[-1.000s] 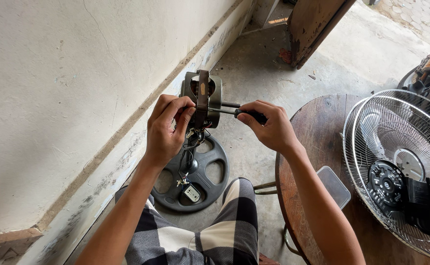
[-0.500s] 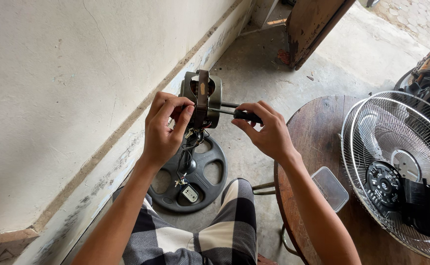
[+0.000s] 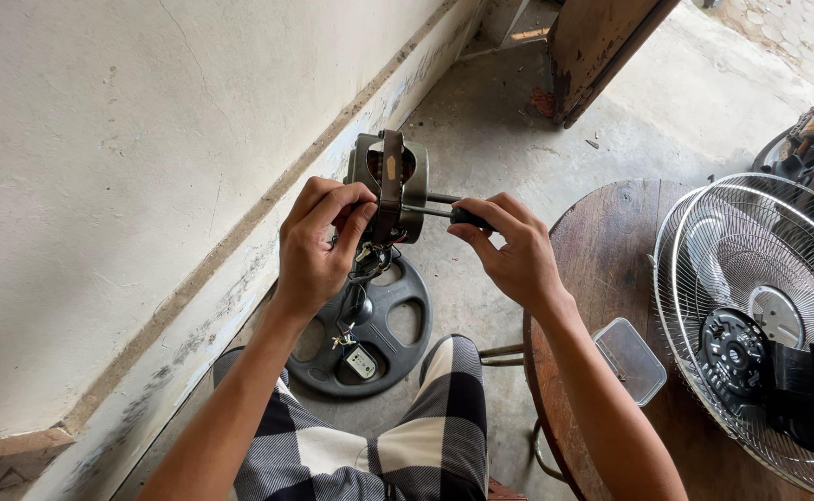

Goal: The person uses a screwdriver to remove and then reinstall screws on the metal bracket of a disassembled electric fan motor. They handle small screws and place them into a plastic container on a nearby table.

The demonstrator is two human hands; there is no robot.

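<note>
My left hand (image 3: 319, 246) grips the side of a dark grey fan motor (image 3: 390, 186) held up in front of me, with loose wires hanging under it. My right hand (image 3: 509, 250) is closed around the black handle of a screwdriver (image 3: 449, 213), whose metal shaft points left into the motor body. Below the motor, a round dark fan base (image 3: 370, 329) with spokes and a small switch box lies on the concrete floor.
A round wooden table (image 3: 602, 278) stands at my right, carrying a wire fan guard (image 3: 760, 325) and a small clear plastic box (image 3: 630, 360). A plastered wall runs along the left. A wooden door panel (image 3: 602, 46) leans at the top. My checked shorts (image 3: 379, 445) show below.
My right hand with the screwdriver has shifted slightly and turned at the motor. My left hand keeps its hold.
</note>
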